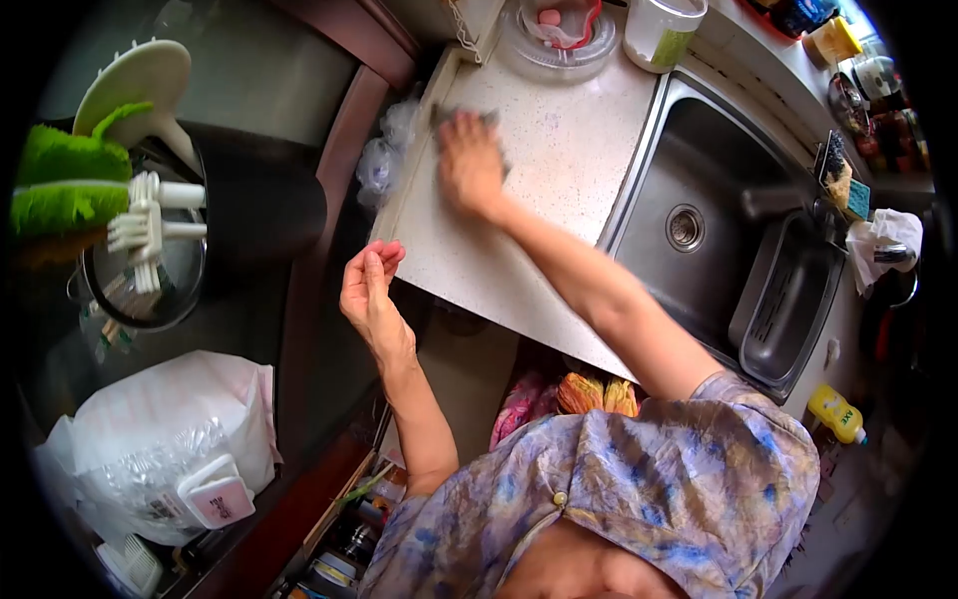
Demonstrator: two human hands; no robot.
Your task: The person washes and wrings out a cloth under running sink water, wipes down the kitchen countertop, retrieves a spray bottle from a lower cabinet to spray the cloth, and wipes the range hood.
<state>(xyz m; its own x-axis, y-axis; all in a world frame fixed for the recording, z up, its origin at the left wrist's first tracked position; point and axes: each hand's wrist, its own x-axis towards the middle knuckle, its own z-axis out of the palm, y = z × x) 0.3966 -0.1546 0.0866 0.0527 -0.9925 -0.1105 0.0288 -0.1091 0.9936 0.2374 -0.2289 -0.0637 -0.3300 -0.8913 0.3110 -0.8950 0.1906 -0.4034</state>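
My right hand [470, 160] presses flat on a grey cloth [490, 118] against the speckled white countertop [559, 175], near its left edge. The hand is a little blurred, and most of the cloth is hidden beneath it. In the air just off the counter's near left corner is my left hand [372, 297]. Its fingers are loosely bent with the thumb alongside, and nothing shows in them.
Right of the counter lies a steel sink [689, 150] with a drain basket [773, 299]. A white container [663, 35] and a clear lidded bowl [562, 50] stand at the back. On the left are a black utensil holder [264, 200] and a plastic-wrapped package [165, 429].
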